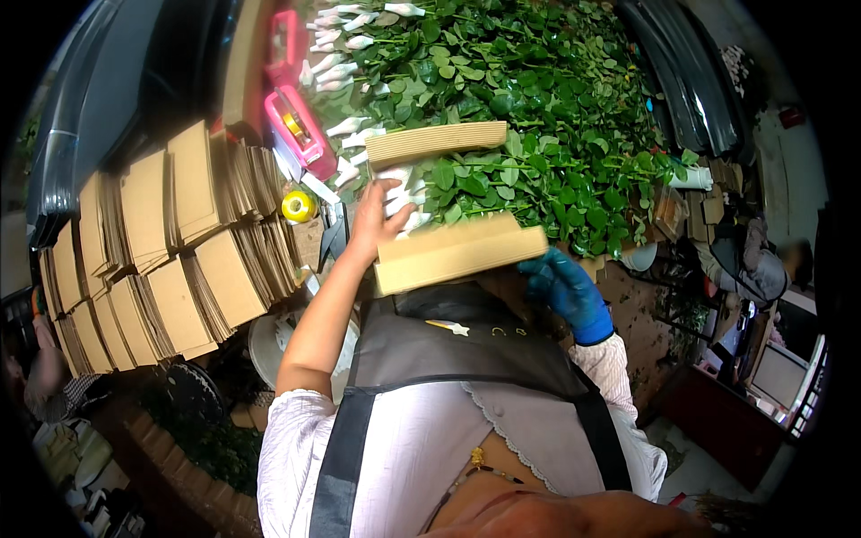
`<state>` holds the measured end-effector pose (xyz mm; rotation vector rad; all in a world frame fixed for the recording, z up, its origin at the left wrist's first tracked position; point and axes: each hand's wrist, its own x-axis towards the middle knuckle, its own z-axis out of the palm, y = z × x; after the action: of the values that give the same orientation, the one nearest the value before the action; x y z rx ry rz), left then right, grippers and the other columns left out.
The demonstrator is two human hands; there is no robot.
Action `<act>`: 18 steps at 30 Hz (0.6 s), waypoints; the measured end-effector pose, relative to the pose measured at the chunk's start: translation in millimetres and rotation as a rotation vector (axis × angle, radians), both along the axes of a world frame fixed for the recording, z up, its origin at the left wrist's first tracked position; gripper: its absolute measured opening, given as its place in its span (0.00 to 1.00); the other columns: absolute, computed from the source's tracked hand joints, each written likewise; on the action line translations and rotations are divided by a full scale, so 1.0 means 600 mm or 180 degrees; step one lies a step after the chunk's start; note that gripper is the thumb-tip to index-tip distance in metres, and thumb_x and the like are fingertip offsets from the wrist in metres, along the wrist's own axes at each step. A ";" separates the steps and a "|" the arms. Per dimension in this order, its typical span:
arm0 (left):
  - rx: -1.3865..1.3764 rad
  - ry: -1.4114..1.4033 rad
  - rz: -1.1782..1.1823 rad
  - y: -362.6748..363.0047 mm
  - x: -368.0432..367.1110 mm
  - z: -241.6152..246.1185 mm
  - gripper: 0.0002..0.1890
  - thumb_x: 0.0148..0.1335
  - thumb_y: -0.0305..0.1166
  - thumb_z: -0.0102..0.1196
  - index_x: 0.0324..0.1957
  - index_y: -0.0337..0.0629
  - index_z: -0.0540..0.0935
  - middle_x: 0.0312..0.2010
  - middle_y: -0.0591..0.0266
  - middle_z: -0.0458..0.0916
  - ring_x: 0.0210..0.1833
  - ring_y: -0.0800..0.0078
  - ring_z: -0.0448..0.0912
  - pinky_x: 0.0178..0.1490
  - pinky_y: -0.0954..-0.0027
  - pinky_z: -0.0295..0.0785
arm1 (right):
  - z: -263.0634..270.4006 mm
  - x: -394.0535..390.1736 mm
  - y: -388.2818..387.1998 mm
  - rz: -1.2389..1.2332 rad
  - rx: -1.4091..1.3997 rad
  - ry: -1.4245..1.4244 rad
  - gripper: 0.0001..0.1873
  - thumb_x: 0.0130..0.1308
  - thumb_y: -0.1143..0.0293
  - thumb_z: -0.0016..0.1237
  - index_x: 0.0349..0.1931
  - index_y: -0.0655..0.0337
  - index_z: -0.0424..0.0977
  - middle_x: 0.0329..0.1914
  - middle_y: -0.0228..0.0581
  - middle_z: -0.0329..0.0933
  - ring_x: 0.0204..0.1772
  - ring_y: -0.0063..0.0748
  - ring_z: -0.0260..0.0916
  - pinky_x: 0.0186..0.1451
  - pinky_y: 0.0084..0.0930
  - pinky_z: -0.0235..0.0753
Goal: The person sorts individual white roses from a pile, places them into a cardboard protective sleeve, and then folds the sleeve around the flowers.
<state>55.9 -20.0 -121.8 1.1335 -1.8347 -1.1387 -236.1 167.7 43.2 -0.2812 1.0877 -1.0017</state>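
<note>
A sheet of corrugated cardboard point(457, 259) lies before me with its near and far sides folded up. Between the sides are rose stems with green leaves point(481, 178) and white-sleeved flower heads point(403, 198). My bare left hand point(380, 218) rests at the left end, its fingers spread over the sleeved heads. My right hand point(568, 289), in a blue glove, is beside the near right corner of the cardboard, fingers partly bent; whether they touch it is unclear. More leafy stems with white-sleeved heads cover the table beyond.
Stacks of folded cardboard point(232, 276) stand at the left. Nearby are a pink tape dispenser point(303, 131), a roll of yellow tape point(298, 206) and black-handled scissors point(333, 235). Black plastic-wrapped bundles point(693, 81) lie at the far right. A person point(750, 269) is at the right.
</note>
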 end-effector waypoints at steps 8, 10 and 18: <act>0.0621 0.0205 -0.0195 0.000 0.008 0.010 0.25 0.57 0.30 0.67 0.57 0.39 0.77 0.55 0.52 0.79 0.57 0.60 0.79 0.61 0.63 0.72 | -0.005 0.074 -0.194 0.1655 -0.2921 0.2815 0.17 0.59 0.62 0.63 0.47 0.58 0.79 0.61 0.43 0.76 0.62 0.44 0.74 0.64 0.41 0.74; 0.0067 0.0063 -0.0146 -0.004 0.025 0.005 0.22 0.59 0.29 0.64 0.57 0.39 0.79 0.55 0.52 0.79 0.57 0.57 0.78 0.63 0.64 0.70 | -0.053 0.091 -0.233 0.1989 -0.3025 0.4424 0.23 0.49 0.58 0.68 0.44 0.57 0.78 0.53 0.42 0.77 0.57 0.46 0.74 0.60 0.38 0.73; -0.1190 -0.0768 -0.0390 -0.009 0.066 0.120 0.19 0.62 0.27 0.59 0.56 0.38 0.79 0.49 0.52 0.82 0.56 0.53 0.77 0.62 0.58 0.72 | -0.098 0.121 -0.248 0.2777 -0.1562 0.5660 0.37 0.49 0.45 0.66 0.57 0.54 0.73 0.58 0.41 0.70 0.59 0.42 0.71 0.61 0.42 0.70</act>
<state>95.4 -25.7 -49.6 0.9813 -2.2149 -0.7009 -163.5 18.9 -15.6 -2.1038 1.8933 0.0619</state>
